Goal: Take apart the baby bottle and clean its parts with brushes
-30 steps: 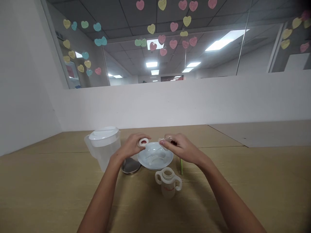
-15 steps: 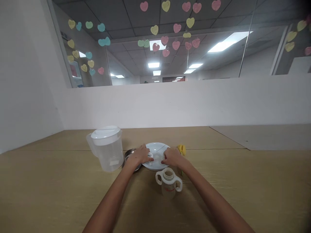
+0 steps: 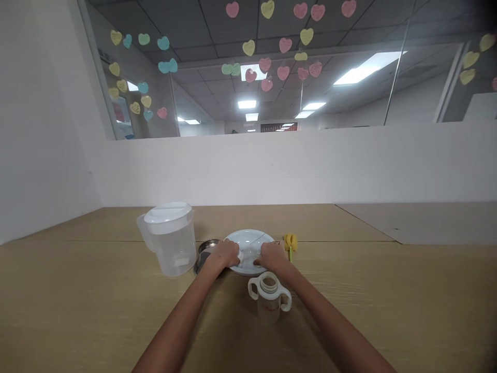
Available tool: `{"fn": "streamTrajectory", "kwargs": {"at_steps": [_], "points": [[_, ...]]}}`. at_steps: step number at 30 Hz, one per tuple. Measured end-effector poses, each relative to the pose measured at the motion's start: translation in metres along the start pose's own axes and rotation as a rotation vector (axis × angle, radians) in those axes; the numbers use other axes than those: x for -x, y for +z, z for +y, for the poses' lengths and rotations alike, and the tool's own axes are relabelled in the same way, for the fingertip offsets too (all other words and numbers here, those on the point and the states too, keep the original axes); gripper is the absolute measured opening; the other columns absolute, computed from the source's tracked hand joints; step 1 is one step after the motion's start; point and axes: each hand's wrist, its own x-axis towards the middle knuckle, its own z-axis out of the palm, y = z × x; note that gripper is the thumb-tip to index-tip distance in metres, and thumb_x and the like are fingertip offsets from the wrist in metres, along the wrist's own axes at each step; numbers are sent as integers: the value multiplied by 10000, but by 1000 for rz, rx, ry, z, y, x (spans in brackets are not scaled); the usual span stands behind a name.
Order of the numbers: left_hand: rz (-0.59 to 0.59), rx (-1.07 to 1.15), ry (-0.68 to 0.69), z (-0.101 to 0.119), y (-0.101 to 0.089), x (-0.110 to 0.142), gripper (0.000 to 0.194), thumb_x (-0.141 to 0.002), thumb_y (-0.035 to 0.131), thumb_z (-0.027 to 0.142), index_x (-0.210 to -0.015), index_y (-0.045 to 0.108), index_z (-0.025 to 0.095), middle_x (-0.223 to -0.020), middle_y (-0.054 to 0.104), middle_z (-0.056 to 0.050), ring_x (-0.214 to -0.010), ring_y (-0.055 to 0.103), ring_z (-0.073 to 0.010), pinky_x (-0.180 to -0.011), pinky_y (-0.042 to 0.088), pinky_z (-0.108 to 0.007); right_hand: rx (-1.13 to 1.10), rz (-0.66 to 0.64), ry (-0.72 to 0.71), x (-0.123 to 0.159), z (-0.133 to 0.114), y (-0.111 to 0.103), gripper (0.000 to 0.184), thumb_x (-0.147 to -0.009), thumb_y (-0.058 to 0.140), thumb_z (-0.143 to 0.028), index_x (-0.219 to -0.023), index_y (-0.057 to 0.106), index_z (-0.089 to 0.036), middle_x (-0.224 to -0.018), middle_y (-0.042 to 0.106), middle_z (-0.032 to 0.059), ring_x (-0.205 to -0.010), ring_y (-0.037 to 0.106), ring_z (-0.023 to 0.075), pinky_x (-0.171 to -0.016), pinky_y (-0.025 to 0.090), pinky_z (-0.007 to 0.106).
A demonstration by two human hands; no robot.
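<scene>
Over the left side of a white plate (image 3: pixel 248 236), my left hand (image 3: pixel 225 254) is closed on a small white ring-like bottle part (image 3: pixel 240 256), mostly covered by the fingers. My right hand (image 3: pixel 272 256) is closed over the plate's right side; a clear piece seems to be at its fingertips, too faint to name. Thin clear items lie on the plate between the hands. Nearer to me, a baby bottle (image 3: pixel 268 303) with two white handles stands upright, its neck uncovered. A steel bowl (image 3: pixel 202 257) sits left of the plate, partly hidden by my left hand.
A clear pitcher (image 3: pixel 174 254) with a white lid and some liquid inside stands at the left. A brush with a yellow head (image 3: pixel 290 242) and green handle lies right of the plate. Behind the wooden table (image 3: pixel 368 290) rises a white wall (image 3: pixel 248 171) with windows above.
My right hand has shifted slightly and its fingers now point down more at the plate. My left fingers have curled further over the white part. The bottle stays standing.
</scene>
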Motion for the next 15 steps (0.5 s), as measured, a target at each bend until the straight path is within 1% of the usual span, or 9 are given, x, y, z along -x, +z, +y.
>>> {"fn": "streamTrajectory", "kwargs": {"at_steps": [4,9,15], "points": [[-5,-4,-22,1,0,0,274,-701,529,225,-912,659,110,-960,649,-182,-953,578,-290,-790,441,-374,0,-3,5,-1,-2,1,468,-658,662,-464,-981,641,-126,-959,656,158,-944,583,282,-871,326,394],[19,14,-47,-2,2,-1,348,-720,530,289,-1003,627,111,-994,640,-184,-978,569,-306,-815,424,-406,10,-8,5,-2,-4,3,444,-637,689,-425,-961,644,-124,-955,657,156,-926,591,272,-870,333,387],[36,15,-58,-3,10,-7,295,-735,523,317,-923,663,137,-955,659,-158,-962,576,-300,-835,403,-418,-5,-3,2,-3,-5,2,428,-631,695,-410,-949,646,-127,-938,661,147,-904,599,270,-855,344,384]]}}
